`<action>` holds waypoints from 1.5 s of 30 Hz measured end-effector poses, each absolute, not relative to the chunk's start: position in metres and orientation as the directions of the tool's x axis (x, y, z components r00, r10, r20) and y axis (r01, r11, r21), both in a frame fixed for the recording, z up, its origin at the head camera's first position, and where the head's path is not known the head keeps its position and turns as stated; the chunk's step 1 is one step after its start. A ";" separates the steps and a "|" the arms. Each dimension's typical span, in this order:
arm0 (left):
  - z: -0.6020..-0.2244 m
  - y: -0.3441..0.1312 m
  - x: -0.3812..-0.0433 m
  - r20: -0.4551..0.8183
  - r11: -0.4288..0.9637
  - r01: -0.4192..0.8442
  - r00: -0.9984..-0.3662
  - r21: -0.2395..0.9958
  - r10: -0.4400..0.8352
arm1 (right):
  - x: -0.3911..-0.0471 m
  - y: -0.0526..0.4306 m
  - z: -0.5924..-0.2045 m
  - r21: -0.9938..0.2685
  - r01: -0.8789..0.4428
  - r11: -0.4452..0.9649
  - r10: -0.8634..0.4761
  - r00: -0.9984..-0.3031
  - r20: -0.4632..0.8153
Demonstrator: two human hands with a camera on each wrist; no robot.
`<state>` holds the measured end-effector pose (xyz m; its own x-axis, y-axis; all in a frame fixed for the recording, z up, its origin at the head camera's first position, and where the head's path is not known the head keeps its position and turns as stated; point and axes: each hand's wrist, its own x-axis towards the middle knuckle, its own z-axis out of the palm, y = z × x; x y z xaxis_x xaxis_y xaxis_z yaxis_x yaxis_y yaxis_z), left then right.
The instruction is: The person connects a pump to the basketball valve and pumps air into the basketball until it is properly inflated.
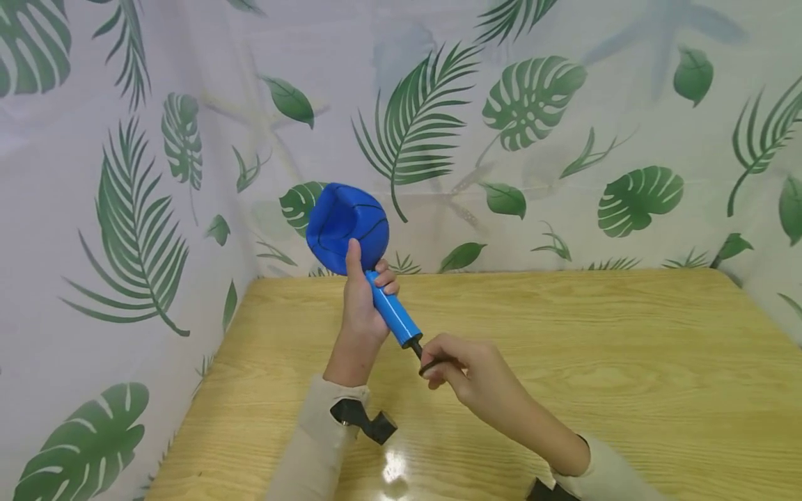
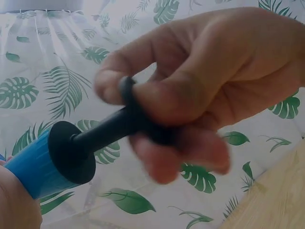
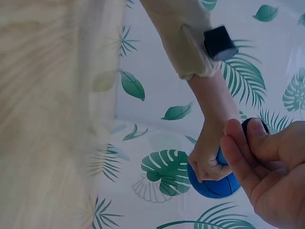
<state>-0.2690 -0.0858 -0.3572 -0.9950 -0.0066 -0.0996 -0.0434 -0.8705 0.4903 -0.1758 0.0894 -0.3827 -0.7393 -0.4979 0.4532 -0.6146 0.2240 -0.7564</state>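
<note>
A blue ball (image 1: 370, 226) with black seam lines is held above the far edge of the table, its near side caved in. Right below it is a blue hand pump (image 1: 397, 316), tilted, its upper end against the ball; the joint itself is hidden by fingers. My left hand (image 1: 363, 309) grips the pump's barrel near the ball, thumb pointing up against the ball. With curled fingers, my right hand (image 1: 479, 369) holds the pump's black handle (image 2: 131, 114). In the left wrist view a short length of black rod shows between the barrel's end cap (image 2: 71, 152) and the handle.
The wood-grain table (image 1: 626, 369) lies beneath both hands. White curtains (image 1: 438, 125) printed with green leaves hang behind it and at both sides. Black wrist cameras (image 1: 366, 419) sit on the light sleeves.
</note>
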 end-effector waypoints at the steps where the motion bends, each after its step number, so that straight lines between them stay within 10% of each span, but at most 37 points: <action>1: -0.357 -0.087 -0.270 -0.089 -0.868 -0.053 -0.996 0.494 0.010 | -0.170 0.092 -0.383 -0.752 -0.622 0.219 -0.508 -0.731 0.456; 34: -0.378 -0.076 -0.279 -0.145 -0.892 -0.016 -0.988 0.452 -0.056 | -0.196 0.095 -0.389 -0.818 -0.519 0.248 -0.442 -0.812 0.382; 45: -0.383 -0.098 -0.293 -0.135 -0.895 0.022 -0.987 0.445 -0.092 | -0.169 0.117 -0.394 -0.761 -0.598 0.252 -0.526 -0.745 0.411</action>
<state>-0.2925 -0.0978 -0.3829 -0.9866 -0.0917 -0.1349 0.0224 -0.8953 0.4450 -0.1691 0.1174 -0.3936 -0.7445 -0.5260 0.4111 -0.5983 0.2524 -0.7605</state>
